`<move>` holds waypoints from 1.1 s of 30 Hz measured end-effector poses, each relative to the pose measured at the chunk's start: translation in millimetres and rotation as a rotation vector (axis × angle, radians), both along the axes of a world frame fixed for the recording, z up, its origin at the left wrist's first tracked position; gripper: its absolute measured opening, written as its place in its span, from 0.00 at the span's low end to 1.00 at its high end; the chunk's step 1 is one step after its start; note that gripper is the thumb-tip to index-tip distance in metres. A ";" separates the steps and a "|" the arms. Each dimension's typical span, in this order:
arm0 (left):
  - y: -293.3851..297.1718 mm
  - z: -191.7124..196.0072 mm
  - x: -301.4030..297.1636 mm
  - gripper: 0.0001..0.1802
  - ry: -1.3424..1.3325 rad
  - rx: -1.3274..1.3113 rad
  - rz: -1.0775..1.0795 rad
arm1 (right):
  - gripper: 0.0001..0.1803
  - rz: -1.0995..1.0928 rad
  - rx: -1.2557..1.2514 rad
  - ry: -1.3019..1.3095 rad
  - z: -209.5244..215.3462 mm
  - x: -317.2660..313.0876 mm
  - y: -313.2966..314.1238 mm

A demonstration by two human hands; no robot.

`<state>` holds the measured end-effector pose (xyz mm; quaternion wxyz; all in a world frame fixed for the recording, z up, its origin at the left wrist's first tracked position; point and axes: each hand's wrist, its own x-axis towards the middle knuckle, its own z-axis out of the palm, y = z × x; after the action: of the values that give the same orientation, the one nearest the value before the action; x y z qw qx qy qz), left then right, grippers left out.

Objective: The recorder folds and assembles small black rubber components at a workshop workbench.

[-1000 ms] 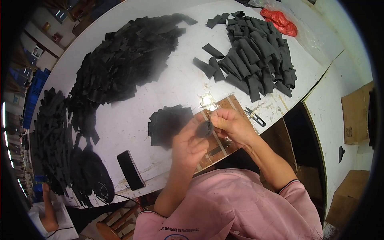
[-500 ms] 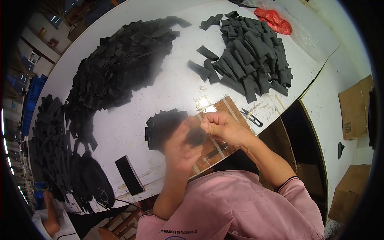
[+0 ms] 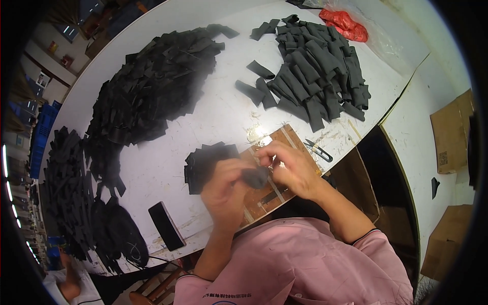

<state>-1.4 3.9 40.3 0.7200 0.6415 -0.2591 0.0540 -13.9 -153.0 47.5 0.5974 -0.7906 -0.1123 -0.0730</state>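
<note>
My left hand (image 3: pixel 222 188) is closed around a small black fabric piece (image 3: pixel 255 178), which looks curled into a loop; haze blurs its outline. To its right, my right hand (image 3: pixel 294 170) has its fingers curled close to the piece. Whether anything lies between those fingertips is too unclear to make out. Both hands are over a brown wooden board (image 3: pixel 284 137) with pale strips across it. Left of the hands sits a stack of flat black fabric pieces (image 3: pixel 201 165), partly behind my left hand.
Black fabric heaps (image 3: pixel 152 86) spread along the left. A pile of dark fabric tubes (image 3: pixel 315 66) stands at the far right, near a red plastic bag (image 3: pixel 343 25). Thread snips (image 3: pixel 319 150) lie beside the board; a phone (image 3: pixel 166 226) rests near the table's front edge. Cardboard boxes (image 3: pixel 450 134) stand right.
My right hand has drawn back slightly to the right, away from the fabric piece. My left hand has turned and shifted a little left, still holding the piece.
</note>
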 end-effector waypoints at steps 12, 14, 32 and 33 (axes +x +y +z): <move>-9.1 -2.5 14.5 0.08 0.291 -0.225 -0.190 | 0.09 0.039 -0.530 -0.364 -14.3 1.1 -1.5; -6.4 0.1 17.0 0.08 0.132 -0.105 -0.286 | 0.09 0.063 -0.515 -0.350 4.1 0.0 -3.6; -15.2 7.1 7.0 0.10 0.190 0.229 -0.133 | 0.08 0.068 -0.262 -0.171 -62.4 -3.8 0.0; -17.3 13.9 1.5 0.10 0.192 0.230 -0.133 | 0.08 0.069 -0.261 -0.169 -60.5 -3.9 -0.4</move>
<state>0.1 -13.4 54.2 0.6652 0.7035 -0.2354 -0.0854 -17.8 -153.4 -13.0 0.4804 -0.8481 -0.1979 -0.1036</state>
